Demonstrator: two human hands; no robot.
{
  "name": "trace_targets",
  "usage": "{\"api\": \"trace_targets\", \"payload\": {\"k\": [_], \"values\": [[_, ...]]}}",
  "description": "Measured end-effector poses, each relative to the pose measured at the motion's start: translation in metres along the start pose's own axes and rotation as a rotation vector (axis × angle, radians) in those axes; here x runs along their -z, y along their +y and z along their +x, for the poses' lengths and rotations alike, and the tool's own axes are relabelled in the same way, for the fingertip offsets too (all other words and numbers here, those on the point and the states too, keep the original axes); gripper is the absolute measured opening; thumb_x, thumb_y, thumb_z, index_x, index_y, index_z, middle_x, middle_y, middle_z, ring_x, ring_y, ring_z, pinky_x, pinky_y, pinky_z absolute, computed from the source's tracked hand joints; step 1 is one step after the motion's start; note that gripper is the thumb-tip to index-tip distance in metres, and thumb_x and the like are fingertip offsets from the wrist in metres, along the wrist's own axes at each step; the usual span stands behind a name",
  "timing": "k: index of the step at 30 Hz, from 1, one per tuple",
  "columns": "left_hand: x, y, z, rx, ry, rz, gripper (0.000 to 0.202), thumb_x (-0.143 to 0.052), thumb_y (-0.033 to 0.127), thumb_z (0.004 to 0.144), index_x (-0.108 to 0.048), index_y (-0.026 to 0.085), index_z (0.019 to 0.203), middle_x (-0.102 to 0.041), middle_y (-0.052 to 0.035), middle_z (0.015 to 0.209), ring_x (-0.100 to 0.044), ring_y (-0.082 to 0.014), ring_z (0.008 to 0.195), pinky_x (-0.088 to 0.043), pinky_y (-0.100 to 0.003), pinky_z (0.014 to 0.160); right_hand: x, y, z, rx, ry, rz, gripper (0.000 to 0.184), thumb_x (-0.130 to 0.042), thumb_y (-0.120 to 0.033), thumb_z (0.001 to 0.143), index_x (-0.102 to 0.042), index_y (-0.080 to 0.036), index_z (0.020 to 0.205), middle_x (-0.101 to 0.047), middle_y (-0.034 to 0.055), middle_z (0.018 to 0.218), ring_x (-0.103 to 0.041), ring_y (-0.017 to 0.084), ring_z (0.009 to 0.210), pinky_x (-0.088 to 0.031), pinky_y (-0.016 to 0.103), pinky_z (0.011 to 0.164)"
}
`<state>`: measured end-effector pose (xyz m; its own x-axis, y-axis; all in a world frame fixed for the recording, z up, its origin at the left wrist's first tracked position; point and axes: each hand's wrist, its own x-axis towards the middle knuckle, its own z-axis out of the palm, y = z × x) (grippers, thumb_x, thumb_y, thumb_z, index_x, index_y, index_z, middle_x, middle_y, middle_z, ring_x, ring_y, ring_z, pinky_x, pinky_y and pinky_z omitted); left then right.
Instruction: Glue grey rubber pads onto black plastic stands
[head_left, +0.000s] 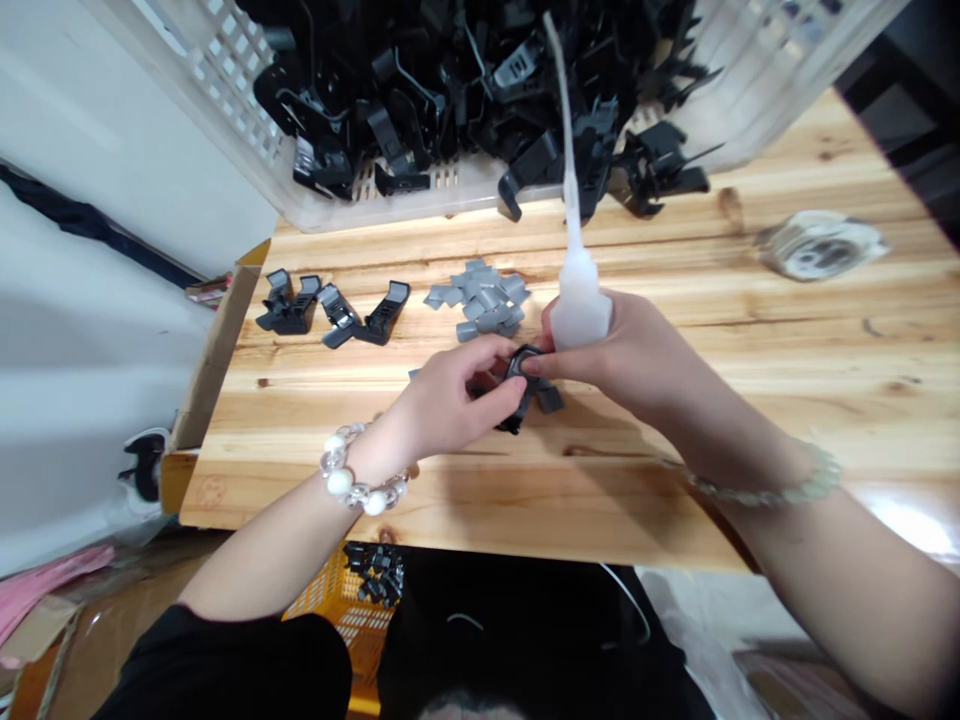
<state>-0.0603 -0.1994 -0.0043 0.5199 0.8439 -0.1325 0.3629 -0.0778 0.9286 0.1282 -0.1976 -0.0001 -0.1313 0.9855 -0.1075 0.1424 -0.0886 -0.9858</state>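
My left hand (450,395) is closed on a black plastic clip (525,392) just above the wooden table (825,340). My right hand (630,355) grips a white squeeze bottle (579,300) whose long thin nozzle points up and away; its thumb and fingertip also press on the clip. Both hands meet over the middle of the table. A small pile of grey pads (484,298) lies just beyond the hands.
A white perforated crate (315,195) full of black clips stands at the table's far edge. Several black clips (330,310) lie in a row at the left. A tape roll (821,248) rests at right. An orange basket (352,600) holding black parts sits below the table.
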Motion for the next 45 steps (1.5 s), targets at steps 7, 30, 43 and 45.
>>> {"api": "trace_targets", "payload": {"k": [7, 30, 43, 45], "values": [[0.004, -0.004, 0.002, -0.075, 0.021, -0.036, 0.014, -0.058, 0.021, 0.085, -0.063, 0.017, 0.097, -0.070, -0.0041, 0.096, -0.066, -0.0145, 0.086, -0.052, -0.025, 0.076, -0.003, 0.001, -0.001, -0.096, -0.124, -0.002, 0.022, -0.078, -0.020, 0.061, -0.057, -0.017, 0.067, -0.059, 0.0005, 0.063, -0.055, 0.015, 0.057, -0.045, 0.029, 0.048], [0.001, -0.004, 0.009, 0.151, 0.178, -0.425, 0.011, -0.065, 0.015, 0.075, -0.054, 0.017, 0.074, -0.061, 0.0051, 0.061, -0.059, -0.0069, 0.050, -0.045, -0.015, 0.045, -0.001, 0.009, 0.001, -0.036, -0.213, 0.172, 0.011, -0.068, -0.015, 0.070, -0.058, -0.018, 0.073, -0.058, 0.0004, 0.068, -0.054, 0.013, 0.060, -0.046, 0.029, 0.053], [0.000, -0.003, 0.009, 0.132, 0.184, -0.461, 0.013, -0.066, 0.012, 0.074, -0.054, 0.016, 0.071, -0.064, 0.0048, 0.059, -0.061, -0.0081, 0.050, -0.049, -0.017, 0.046, -0.003, 0.011, 0.002, -0.079, -0.235, 0.253, 0.011, -0.069, -0.013, 0.072, -0.058, -0.017, 0.075, -0.055, -0.0015, 0.068, -0.051, 0.011, 0.063, -0.040, 0.026, 0.056], [0.000, -0.004, 0.009, 0.121, 0.181, -0.455, 0.013, -0.066, 0.012, 0.073, -0.054, 0.016, 0.071, -0.064, 0.0044, 0.059, -0.060, -0.0079, 0.048, -0.049, -0.017, 0.045, -0.003, 0.012, 0.002, -0.086, -0.239, 0.269, 0.013, -0.070, -0.014, 0.072, -0.058, -0.017, 0.077, -0.056, -0.0013, 0.070, -0.051, 0.011, 0.064, -0.040, 0.026, 0.056]]}}
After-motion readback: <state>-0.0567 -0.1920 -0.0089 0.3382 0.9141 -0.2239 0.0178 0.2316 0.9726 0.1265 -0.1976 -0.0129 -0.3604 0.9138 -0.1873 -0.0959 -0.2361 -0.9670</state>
